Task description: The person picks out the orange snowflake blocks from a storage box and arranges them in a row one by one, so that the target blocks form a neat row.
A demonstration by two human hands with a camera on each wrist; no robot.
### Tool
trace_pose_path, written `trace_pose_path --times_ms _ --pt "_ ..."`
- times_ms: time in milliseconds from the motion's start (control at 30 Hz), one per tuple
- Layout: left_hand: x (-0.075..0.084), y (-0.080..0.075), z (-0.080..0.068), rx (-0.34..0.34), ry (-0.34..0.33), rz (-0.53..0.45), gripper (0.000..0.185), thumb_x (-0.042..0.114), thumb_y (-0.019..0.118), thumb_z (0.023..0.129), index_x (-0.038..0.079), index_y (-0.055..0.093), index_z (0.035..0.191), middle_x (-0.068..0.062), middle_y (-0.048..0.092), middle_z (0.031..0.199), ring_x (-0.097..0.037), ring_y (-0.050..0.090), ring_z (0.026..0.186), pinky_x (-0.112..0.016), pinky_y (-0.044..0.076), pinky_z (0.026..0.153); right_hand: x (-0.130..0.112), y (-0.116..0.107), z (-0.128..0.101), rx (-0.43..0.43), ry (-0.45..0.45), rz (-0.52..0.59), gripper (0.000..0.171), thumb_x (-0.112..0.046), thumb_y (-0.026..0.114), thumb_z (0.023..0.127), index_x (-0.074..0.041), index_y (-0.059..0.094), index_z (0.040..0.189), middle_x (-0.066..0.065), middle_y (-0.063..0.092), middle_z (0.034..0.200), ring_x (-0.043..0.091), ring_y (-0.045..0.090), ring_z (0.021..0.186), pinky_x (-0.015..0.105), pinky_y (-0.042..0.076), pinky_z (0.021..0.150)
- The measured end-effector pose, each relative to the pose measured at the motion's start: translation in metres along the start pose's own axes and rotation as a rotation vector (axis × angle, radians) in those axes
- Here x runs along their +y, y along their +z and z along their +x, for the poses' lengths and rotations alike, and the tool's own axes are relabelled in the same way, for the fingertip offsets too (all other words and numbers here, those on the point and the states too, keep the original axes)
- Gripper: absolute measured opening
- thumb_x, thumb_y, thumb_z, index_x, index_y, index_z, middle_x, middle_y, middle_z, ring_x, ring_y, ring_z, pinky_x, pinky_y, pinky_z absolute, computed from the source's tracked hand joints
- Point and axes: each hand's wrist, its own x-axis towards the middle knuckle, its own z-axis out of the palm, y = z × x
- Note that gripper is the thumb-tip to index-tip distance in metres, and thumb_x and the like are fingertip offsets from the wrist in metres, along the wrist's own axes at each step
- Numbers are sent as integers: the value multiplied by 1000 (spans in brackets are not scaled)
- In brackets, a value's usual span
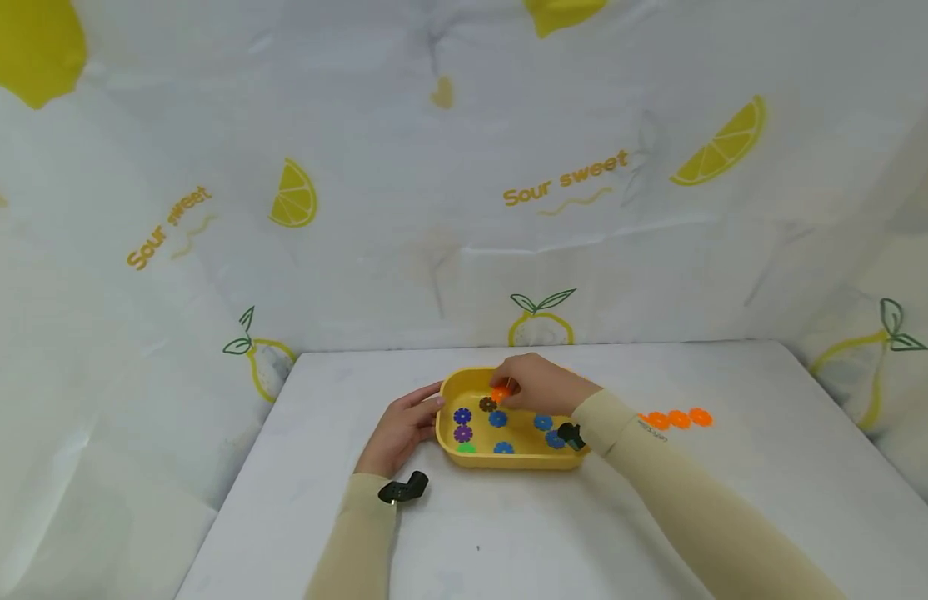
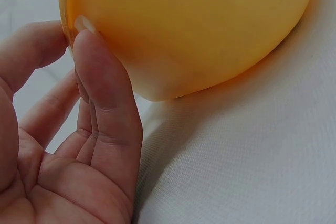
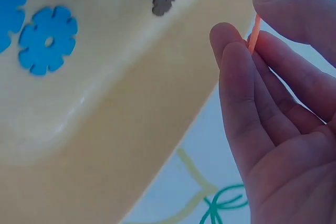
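A yellow tray (image 1: 509,461) sits on the white table, with several flower-shaped plastic discs inside. At its left end my left hand (image 1: 401,429) holds the rim; in the left wrist view the tray wall (image 2: 194,30) is pinched between thumb and fingers. My right hand (image 1: 545,385) is over the tray's far side, pinching an orange flower-shaped disc (image 3: 254,36), seen edge-on in the right wrist view. Below it lie a brown disc (image 1: 487,404) and a blue disc (image 1: 497,419). Toward the tray's left end are a dark blue disc (image 1: 462,416), a purple disc (image 1: 462,433) and a green disc (image 1: 466,448).
Right of the tray, several orange discs (image 1: 679,419) lie in a row on the table (image 1: 479,533), partly hidden by the right sleeve. More blue discs (image 1: 543,422) lie in the tray's right part. A white lemon-print cloth (image 1: 404,250) hangs behind the table.
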Motion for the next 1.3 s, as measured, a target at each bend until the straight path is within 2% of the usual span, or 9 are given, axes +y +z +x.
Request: trace_pose_path --times_ms 200,367,667,833,1067,1300 --pt "-3 1 1 9 -3 3 55 38 78 100 22 65 151 -13 69 136 -20 67 99 -30 64 88 15 -16 -28 91 23 51 32 -15 76 101 -7 75 132 1 75 121 16 69 104 37 62 98" --pt "-6 3 3 7 -8 2 54 37 76 103 22 63 153 -15 68 138 -21 67 99 -29 64 87 37 -25 -57 191 66 87 31 -16 77 101 -8 75 131 0 76 116 18 68 104 35 62 90" --pt "-6 7 0 14 -2 -2 59 42 80 98 22 64 152 -14 67 142 -22 67 103 -31 64 90 80 -34 -121 338 216 132 29 -24 76 101 -14 75 129 4 75 123 22 69 107 42 62 93" --pt "-6 3 -4 38 -3 8 62 43 81 98 20 63 152 -13 67 146 -23 69 108 -31 64 91 104 -36 -148 371 294 137 33 -27 76 102 -12 74 132 9 74 129 25 69 111 44 63 94" --pt "-4 0 -6 53 -16 -2 59 38 79 100 16 63 152 -13 66 150 -24 71 112 -32 65 92 138 -35 -179 419 346 128 37 -25 75 103 -9 71 136 15 72 134 33 69 116 50 62 95" --pt "-5 4 -4 40 -21 -12 61 40 80 99 15 63 152 -14 67 148 -22 71 108 -30 64 89 162 -33 -199 435 378 92 39 -24 76 101 -5 71 135 18 74 129 32 70 110 45 61 90"
